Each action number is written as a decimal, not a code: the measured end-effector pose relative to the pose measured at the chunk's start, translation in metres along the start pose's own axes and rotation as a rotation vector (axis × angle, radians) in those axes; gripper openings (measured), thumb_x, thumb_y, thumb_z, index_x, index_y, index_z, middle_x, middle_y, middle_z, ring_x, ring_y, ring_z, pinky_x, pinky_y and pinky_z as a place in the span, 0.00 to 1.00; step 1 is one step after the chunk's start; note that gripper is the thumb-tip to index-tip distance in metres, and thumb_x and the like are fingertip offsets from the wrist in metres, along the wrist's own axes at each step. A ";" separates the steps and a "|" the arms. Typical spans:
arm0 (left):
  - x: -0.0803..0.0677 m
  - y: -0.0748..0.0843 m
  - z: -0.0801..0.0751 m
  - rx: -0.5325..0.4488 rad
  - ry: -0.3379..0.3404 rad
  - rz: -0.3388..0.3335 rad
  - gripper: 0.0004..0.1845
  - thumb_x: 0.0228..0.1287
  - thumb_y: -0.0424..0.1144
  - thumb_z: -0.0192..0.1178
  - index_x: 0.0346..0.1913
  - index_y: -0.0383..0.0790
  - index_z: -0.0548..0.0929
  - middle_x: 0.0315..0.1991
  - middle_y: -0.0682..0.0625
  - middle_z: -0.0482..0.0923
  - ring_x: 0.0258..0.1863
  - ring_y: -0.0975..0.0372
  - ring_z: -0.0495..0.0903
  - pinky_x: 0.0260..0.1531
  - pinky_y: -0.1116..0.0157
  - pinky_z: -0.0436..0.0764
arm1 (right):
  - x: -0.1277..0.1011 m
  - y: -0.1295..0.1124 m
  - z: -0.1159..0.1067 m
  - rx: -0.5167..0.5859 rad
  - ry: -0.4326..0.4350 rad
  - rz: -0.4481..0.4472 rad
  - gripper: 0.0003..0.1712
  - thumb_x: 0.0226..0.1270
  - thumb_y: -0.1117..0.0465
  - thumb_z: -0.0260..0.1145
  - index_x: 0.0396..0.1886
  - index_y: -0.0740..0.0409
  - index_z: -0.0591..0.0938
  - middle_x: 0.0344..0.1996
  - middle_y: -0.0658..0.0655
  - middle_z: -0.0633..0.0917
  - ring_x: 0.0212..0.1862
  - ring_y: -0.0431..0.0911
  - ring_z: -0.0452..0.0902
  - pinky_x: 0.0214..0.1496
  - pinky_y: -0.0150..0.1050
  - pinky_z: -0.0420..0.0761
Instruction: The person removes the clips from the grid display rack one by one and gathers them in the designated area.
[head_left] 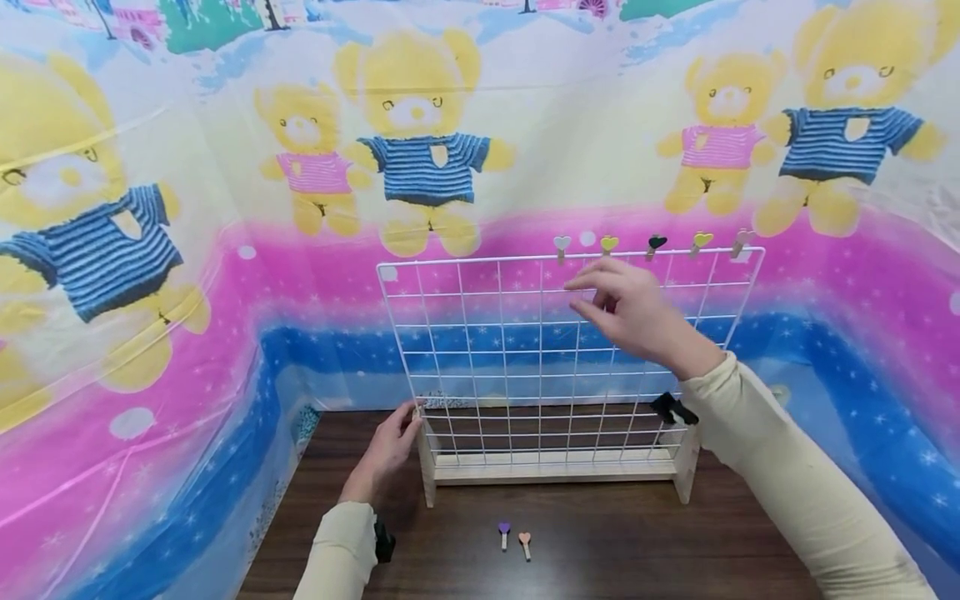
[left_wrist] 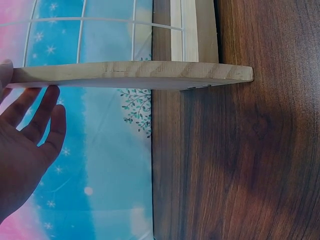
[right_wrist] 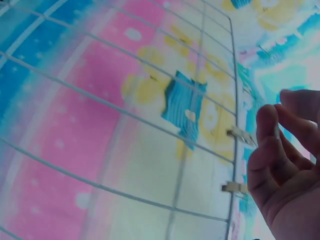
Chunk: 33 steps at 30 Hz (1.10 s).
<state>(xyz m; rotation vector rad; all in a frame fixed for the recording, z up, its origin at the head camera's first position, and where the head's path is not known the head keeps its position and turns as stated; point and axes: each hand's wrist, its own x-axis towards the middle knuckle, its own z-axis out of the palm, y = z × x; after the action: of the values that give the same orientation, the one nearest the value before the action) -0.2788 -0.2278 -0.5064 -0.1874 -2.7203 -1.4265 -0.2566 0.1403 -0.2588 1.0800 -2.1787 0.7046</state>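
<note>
Clipping hearts onto the wire grid (head_left: 541,351) seemed under way; five clips (head_left: 657,242) sat upper right. The right hand (head_left: 630,304) was empty, fingers apart; the left hand (head_left: 384,450) gripped the stand (head_left: 427,467). Next likely meant pinching one of two loose clips (head_left: 504,529), lower centre.

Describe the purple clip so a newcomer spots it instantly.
Find the white wire grid standing on the brown table. In front of its wooden base, the purple clip lies left of an orange clip. No other visible clip is purple.
</note>
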 end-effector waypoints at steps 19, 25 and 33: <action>0.001 0.000 0.000 0.003 0.001 0.001 0.20 0.74 0.38 0.48 0.66 0.45 0.69 0.56 0.40 0.74 0.56 0.50 0.73 0.51 0.49 0.73 | 0.044 0.003 -0.005 0.026 -0.007 0.292 0.20 0.68 0.61 0.61 0.59 0.60 0.78 0.48 0.56 0.81 0.20 0.43 0.78 0.22 0.38 0.77; 0.002 -0.001 -0.001 0.003 0.006 0.000 0.20 0.74 0.38 0.48 0.66 0.46 0.69 0.56 0.40 0.74 0.55 0.51 0.73 0.51 0.49 0.73 | 0.048 0.001 -0.002 0.012 -0.012 0.303 0.19 0.69 0.63 0.60 0.58 0.61 0.78 0.40 0.55 0.83 0.18 0.41 0.77 0.19 0.37 0.75; 0.002 -0.001 0.000 0.011 0.009 0.001 0.20 0.74 0.38 0.48 0.66 0.45 0.69 0.56 0.40 0.74 0.56 0.50 0.73 0.51 0.49 0.73 | 0.048 0.002 0.003 0.042 -0.018 0.391 0.19 0.70 0.61 0.59 0.58 0.60 0.78 0.40 0.58 0.84 0.18 0.43 0.77 0.17 0.36 0.74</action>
<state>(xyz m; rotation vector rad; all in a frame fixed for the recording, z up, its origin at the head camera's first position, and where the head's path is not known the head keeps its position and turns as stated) -0.2805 -0.2281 -0.5068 -0.1813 -2.7201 -1.4091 -0.2831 0.1148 -0.2271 0.6843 -2.4285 0.9157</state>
